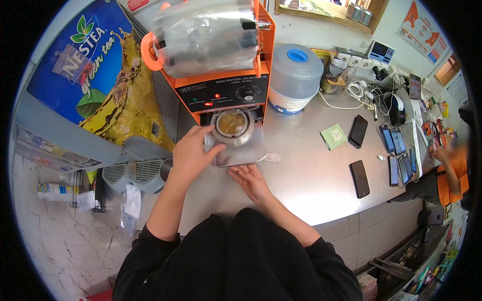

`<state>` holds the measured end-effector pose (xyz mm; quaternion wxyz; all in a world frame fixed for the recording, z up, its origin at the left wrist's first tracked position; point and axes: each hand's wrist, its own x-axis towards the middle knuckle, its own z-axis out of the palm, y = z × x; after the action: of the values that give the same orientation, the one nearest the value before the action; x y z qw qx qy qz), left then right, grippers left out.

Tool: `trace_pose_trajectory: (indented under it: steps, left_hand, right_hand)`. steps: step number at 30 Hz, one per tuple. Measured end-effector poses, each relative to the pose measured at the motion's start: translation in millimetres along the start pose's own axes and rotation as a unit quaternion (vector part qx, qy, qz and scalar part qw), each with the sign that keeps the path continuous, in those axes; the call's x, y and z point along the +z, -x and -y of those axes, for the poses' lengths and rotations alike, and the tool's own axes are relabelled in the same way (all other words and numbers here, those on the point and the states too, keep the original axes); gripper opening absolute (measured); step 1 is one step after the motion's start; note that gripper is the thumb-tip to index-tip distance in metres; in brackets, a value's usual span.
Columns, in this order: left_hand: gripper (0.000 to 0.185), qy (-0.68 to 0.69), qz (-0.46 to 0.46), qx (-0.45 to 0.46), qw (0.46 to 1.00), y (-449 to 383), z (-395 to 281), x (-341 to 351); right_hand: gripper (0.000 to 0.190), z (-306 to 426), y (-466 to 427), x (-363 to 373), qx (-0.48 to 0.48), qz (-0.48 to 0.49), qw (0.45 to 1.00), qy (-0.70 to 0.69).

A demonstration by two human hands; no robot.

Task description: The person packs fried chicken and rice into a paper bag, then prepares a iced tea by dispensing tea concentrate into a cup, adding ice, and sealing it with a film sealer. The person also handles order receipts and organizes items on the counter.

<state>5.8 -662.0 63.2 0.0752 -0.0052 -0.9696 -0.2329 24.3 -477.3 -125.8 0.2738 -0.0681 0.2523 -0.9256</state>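
An orange Getra plastic cup sealing machine (226,88) stands before me, with a roll of clear film (207,41) across its top and small lights lit on its black panel. A cup of brownish drink (232,124) sits in the round metal holder (238,142) on the machine's metal tray (241,156). Beside the holder's left side is my left hand (194,152), thumb and fingers apart, with nothing in its grasp. My right hand (251,182) is palm up at the tray's front edge, its fingertips at or just under that edge. Whether they touch it is hard to tell.
A water jug with a blue cap (295,71) stands right of the machine. Several phones (359,179), a green packet (333,137) and tangled cables (361,94) lie on the steel counter (301,180). A grey drink dispenser (143,173) flanks the left. A person in orange (452,173) is far right.
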Motion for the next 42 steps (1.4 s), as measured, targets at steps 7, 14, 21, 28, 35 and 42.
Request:
trace_pose_trajectory:
  steps: [7, 14, 21, 28, 35, 42]
  left_hand:
    - [0.101, -0.099, 0.038, -0.006, 0.994, -11.7, -14.7, 20.0]
    - [0.112, -0.201, 0.059, -0.040, 0.977, -34.9, -33.1, 41.3]
    - [0.075, -0.008, -0.054, -0.003, 0.998, -25.2, -53.0, -3.2]
    - [0.045, 0.547, 0.172, -0.094, 0.814, 14.7, -69.0, 32.0]
    - [0.077, 0.113, 0.360, -0.116, 0.919, 82.6, -49.5, 111.8]
    - [0.078, 0.089, 0.237, -0.092, 0.963, 53.2, -15.2, 111.1]
  right_hand:
    - [0.033, 10.2, 9.9, -34.8, 0.043, -0.026, 0.996, 0.069]
    - [0.053, 32.8, -84.0, -72.4, 0.081, -0.132, 0.987, -0.043]
    - [0.055, 79.8, -62.5, -3.8, -0.292, -0.093, 0.917, 0.256]
    - [0.059, 224.9, 5.2, 116.3, -0.196, 0.030, 0.783, 0.590]
    - [0.044, 310.0, 5.8, 124.7, 0.186, 0.026, 0.549, 0.814]
    - [0.043, 326.8, 19.4, 109.6, 0.207, 0.017, 0.546, 0.812]
